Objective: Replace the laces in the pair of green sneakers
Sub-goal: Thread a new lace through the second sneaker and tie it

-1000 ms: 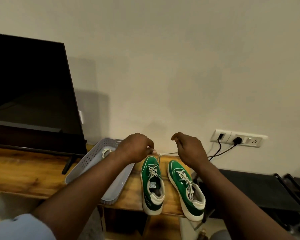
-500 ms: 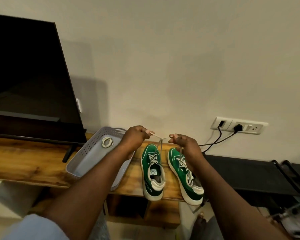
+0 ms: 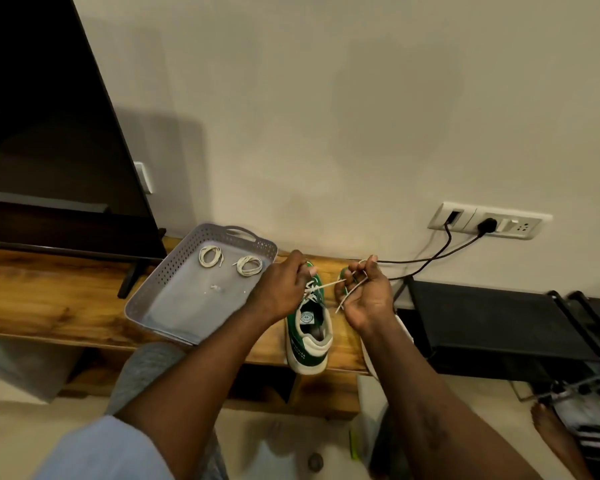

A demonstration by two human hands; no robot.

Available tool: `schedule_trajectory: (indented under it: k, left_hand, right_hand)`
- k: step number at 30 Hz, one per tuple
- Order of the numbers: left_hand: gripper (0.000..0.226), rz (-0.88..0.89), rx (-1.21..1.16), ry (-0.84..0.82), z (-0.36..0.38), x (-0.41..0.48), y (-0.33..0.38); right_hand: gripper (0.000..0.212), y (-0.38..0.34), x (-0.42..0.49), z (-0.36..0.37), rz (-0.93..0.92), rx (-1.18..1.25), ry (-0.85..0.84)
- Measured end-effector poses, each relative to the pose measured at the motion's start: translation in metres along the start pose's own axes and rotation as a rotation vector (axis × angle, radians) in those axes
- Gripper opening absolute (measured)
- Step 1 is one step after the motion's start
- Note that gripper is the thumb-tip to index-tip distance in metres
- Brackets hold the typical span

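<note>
Two green sneakers with white soles stand heel-first on a wooden shelf [image 3: 49, 299]. The left sneaker [image 3: 309, 336] shows its open collar and laced front. The right sneaker [image 3: 347, 271] is mostly hidden under my right hand. My left hand [image 3: 284, 289] pinches one end of the cream lace [image 3: 326, 285] over the left sneaker's toe. My right hand [image 3: 364, 296], palm up, holds the other end of that lace looped round its fingers. Two coiled spare laces [image 3: 210, 255] [image 3: 249, 265] lie in a grey perforated tray [image 3: 160, 303].
A dark television [image 3: 49, 133] stands on the shelf at left, its foot next to the tray. A wall socket [image 3: 489, 223] with two black cables sits at right. A black rack [image 3: 499, 320] adjoins the shelf's right end. My bare foot [image 3: 551, 431] is on the floor.
The view has tilted down. Both hands have lowered toward the sneakers with the lace. My right hand has turned palm up with the lace looped on its fingers.
</note>
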State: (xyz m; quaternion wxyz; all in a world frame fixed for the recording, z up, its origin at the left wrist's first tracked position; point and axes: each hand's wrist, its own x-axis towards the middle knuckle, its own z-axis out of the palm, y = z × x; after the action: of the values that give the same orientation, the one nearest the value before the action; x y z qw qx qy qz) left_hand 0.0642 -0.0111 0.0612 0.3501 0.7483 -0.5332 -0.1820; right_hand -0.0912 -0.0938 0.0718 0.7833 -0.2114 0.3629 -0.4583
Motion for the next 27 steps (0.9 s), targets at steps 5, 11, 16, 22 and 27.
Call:
schedule_trajectory:
  k: [5,11,16,22,27]
  left_hand:
    - [0.029,0.066,0.392,-0.347,-0.011,-0.001,-0.026]
    - [0.029,0.034,0.186,-0.252,-0.012,0.001,-0.037]
    - [0.023,-0.04,0.156,-0.093,-0.003,0.003,-0.031]
    - [0.024,-0.233,0.541,-0.122,0.0,-0.003,-0.041]
    - [0.037,-0.288,0.811,-0.228,0.009,-0.005,-0.049]
  right_hand:
    - [0.037,-0.003,0.008,-0.019,-0.412,-1.15,0.073]
    - [0.041,-0.003,0.009,-0.025,-0.443,-1.93,-0.314]
    - [0.017,-0.001,0.016,-0.023,-0.515,-1.947,-0.394]
    - [0.025,-0.009,0.032,-0.038,-0.637,-2.188,-0.01]
    - [0.042,0.001,0.033,-0.072,-0.448,-2.452,0.075]
